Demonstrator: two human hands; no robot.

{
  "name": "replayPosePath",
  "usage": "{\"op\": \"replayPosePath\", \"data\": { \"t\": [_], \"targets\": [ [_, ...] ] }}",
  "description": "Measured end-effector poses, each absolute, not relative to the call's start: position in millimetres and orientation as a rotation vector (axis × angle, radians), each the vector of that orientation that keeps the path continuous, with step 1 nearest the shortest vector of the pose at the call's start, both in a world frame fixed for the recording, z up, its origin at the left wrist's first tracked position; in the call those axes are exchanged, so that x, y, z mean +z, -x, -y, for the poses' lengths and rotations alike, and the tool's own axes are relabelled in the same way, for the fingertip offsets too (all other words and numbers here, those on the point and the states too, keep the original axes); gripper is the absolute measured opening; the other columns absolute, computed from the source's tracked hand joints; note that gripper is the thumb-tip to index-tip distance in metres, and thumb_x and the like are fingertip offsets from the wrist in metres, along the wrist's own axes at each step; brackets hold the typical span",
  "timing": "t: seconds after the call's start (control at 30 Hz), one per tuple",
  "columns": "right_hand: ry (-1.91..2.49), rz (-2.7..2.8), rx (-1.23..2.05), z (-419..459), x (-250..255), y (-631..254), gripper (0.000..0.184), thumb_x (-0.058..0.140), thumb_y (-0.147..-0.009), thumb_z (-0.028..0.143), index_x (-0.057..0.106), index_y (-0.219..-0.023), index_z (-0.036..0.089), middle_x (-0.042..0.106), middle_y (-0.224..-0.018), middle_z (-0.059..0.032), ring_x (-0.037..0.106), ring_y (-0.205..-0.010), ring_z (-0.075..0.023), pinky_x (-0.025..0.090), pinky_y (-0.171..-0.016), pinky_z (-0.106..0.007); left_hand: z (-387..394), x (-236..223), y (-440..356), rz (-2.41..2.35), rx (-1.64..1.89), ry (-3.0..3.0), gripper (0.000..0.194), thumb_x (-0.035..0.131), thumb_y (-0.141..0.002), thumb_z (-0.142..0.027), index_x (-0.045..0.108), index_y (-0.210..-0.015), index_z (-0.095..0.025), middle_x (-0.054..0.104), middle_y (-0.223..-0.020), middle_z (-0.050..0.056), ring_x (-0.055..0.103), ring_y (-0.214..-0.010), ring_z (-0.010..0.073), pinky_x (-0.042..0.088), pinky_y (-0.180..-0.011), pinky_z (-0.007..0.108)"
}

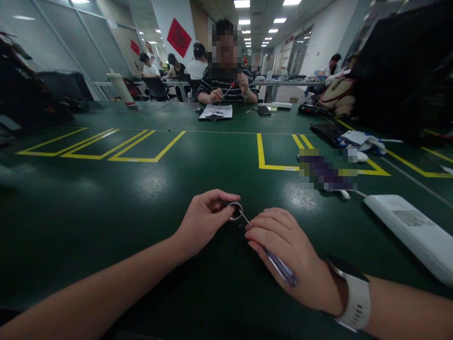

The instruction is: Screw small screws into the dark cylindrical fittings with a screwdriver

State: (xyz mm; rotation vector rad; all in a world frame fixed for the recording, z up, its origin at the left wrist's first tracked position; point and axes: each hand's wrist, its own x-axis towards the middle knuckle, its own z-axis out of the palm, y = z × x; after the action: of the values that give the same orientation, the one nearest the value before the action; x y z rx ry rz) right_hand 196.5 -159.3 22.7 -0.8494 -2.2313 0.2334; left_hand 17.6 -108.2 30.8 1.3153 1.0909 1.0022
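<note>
Between the thumb and fingers of my left hand (208,212) is a small round metal ring (241,210), held just above the green table. My right hand (283,241) is closed around a screwdriver (279,267) with a clear purplish handle. Its thin metal shaft points up and left, and the tip reaches into the ring's opening; whether it touches the inside I cannot tell. A tiny dark ring-shaped part (239,226) lies on the table just below the metal ring.
A white power bank (406,236) lies at the right, cabled to a blurred phone (325,172). Yellow tape (276,167) marks the green table (159,269). Across it, a person (226,85) handles a thin tool behind a clipboard (215,112). A pale bottle (121,89) stands far left.
</note>
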Motion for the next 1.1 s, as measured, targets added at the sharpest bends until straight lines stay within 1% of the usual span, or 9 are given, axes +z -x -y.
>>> {"op": "replayPosePath", "data": {
  "t": [0.2, 0.37, 0.47, 0.6, 0.67, 0.73, 0.8, 0.93, 1.1],
  "targets": [
    [0.834, 2.134, 0.398, 155, 22, -197, 0.021, 0.047, -0.086, 0.012, 0.055, -0.103, 0.020, 0.064, -0.094, -0.0061, 0.058, -0.093, -0.0187, 0.046, -0.082, -0.036, 109, 30, -17, -1.089, 1.015, -1.288, 0.015, 0.066, -0.066, -0.012, 0.067, -0.081, -0.014, 0.070, -0.085, 0.004, 0.065, -0.075, 0.0152, 0.051, -0.071, 0.028],
    [0.797, 2.140, 0.421, 154, 19, -197, 0.020, 0.049, -0.085, 0.010, 0.057, -0.102, 0.017, 0.065, -0.096, -0.0074, 0.058, -0.093, -0.0185, 0.046, -0.082, -0.036, 107, 28, -17, -1.106, 1.012, -1.266, 0.016, 0.066, -0.066, -0.014, 0.066, -0.081, -0.014, 0.070, -0.083, 0.004, 0.064, -0.074, 0.0152, 0.051, -0.071, 0.029],
    [0.761, 2.019, 0.503, 156, 18, -199, 0.019, 0.050, -0.084, 0.010, 0.057, -0.099, 0.017, 0.065, -0.093, -0.0062, 0.058, -0.091, -0.0180, 0.045, -0.084, -0.037, 105, 30, -16, -1.122, 1.004, -1.198, 0.019, 0.067, -0.065, -0.014, 0.066, -0.084, -0.014, 0.070, -0.084, 0.004, 0.064, -0.076, 0.0153, 0.050, -0.072, 0.028],
    [0.823, 1.803, 0.745, 153, 18, -203, 0.014, 0.047, -0.087, 0.017, 0.061, -0.086, 0.019, 0.064, -0.081, -0.0034, 0.059, -0.083, -0.0172, 0.045, -0.079, -0.036, 99, 35, -12, -1.090, 1.017, -1.080, 0.032, 0.069, -0.063, -0.009, 0.064, -0.095, -0.013, 0.069, -0.089, 0.005, 0.063, -0.083, 0.0155, 0.049, -0.077, 0.026],
    [0.936, 1.711, 0.942, 149, 16, -205, 0.019, 0.046, -0.088, 0.025, 0.061, -0.077, 0.019, 0.063, -0.075, -0.0023, 0.059, -0.078, -0.0164, 0.046, -0.074, -0.033, 97, 37, -10, -1.051, 1.044, -1.024, 0.036, 0.068, -0.064, -0.007, 0.062, -0.099, -0.013, 0.069, -0.093, 0.006, 0.064, -0.084, 0.0155, 0.050, -0.077, 0.026],
    [1.031, 1.604, 1.130, 145, 12, -205, 0.024, 0.047, -0.089, 0.032, 0.060, -0.074, 0.019, 0.062, -0.071, -0.0011, 0.058, -0.074, -0.0154, 0.046, -0.070, -0.031, 95, 37, -9, -1.008, 1.060, -0.967, 0.035, 0.067, -0.068, -0.007, 0.060, -0.102, -0.013, 0.068, -0.094, 0.007, 0.064, -0.084, 0.0166, 0.051, -0.077, 0.027],
    [1.063, 1.515, 1.234, 141, 10, -205, 0.025, 0.047, -0.088, 0.036, 0.060, -0.074, 0.019, 0.062, -0.070, -0.0001, 0.058, -0.071, -0.0142, 0.045, -0.068, -0.029, 93, 37, -9, -0.972, 1.069, -0.920, 0.032, 0.064, -0.071, -0.006, 0.057, -0.101, -0.013, 0.068, -0.095, 0.008, 0.065, -0.087, 0.0187, 0.052, -0.079, 0.029],
    [1.105, 1.522, 1.253, 139, 12, -203, 0.026, 0.048, -0.087, 0.036, 0.060, -0.072, 0.018, 0.061, -0.069, -0.0002, 0.056, -0.068, -0.0131, 0.044, -0.066, -0.027, 93, 36, -9, -0.922, 1.049, -0.865, 0.024, 0.061, -0.073, -0.003, 0.058, -0.096, -0.011, 0.066, -0.099, 0.010, 0.063, -0.096, 0.0210, 0.051, -0.086, 0.031],
    [1.182, 1.621, 1.172, 143, 21, -201, 0.028, 0.047, -0.086, 0.036, 0.060, -0.070, 0.017, 0.060, -0.069, -0.0016, 0.054, -0.065, -0.0135, 0.042, -0.060, -0.026, 93, 36, -10, -0.921, 1.059, -0.809, 0.023, 0.058, -0.075, -0.001, 0.060, -0.095, -0.010, 0.067, -0.097, 0.009, 0.064, -0.094, 0.0203, 0.052, -0.086, 0.030]
  ]
}}
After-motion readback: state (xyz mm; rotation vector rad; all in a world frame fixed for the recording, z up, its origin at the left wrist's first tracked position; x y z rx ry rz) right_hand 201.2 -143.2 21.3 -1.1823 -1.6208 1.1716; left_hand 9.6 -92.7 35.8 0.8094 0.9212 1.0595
